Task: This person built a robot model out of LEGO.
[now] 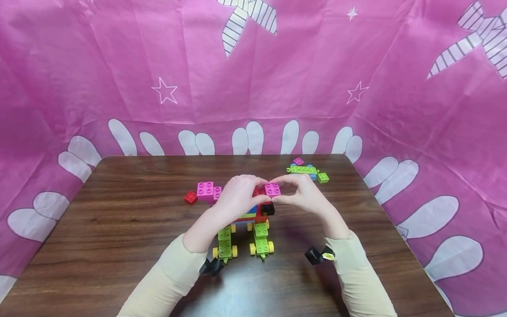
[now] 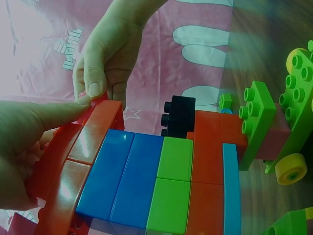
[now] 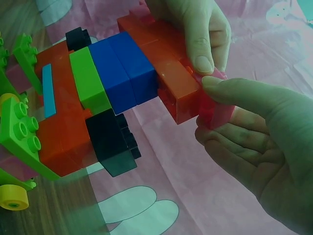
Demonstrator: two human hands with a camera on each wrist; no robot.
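Both hands meet over a tall model of toy building blocks, with red blocks (image 3: 173, 83), blue blocks (image 2: 120, 176), lime blocks (image 2: 168, 200) and lime bases on yellow wheels (image 1: 235, 251). At its upper right end is a pink block (image 1: 272, 189). My left hand (image 1: 237, 193) pinches this block from the left, its thumb near the red top row in the left wrist view. From the right, my right hand (image 1: 303, 193) pinches the same block between thumb and fingers. Black blocks (image 3: 115, 142) jut from the model's sides. The hands hide part of its top.
At the model's left end are pink blocks (image 1: 205, 189), with a small red block (image 1: 190, 197) near them. Toward the back right stand a lime wheeled base (image 1: 303, 169), a lime block (image 1: 323, 177) and a pink block (image 1: 298, 161). Pink cloth (image 1: 257, 88) hangs behind the brown table (image 1: 138, 220).
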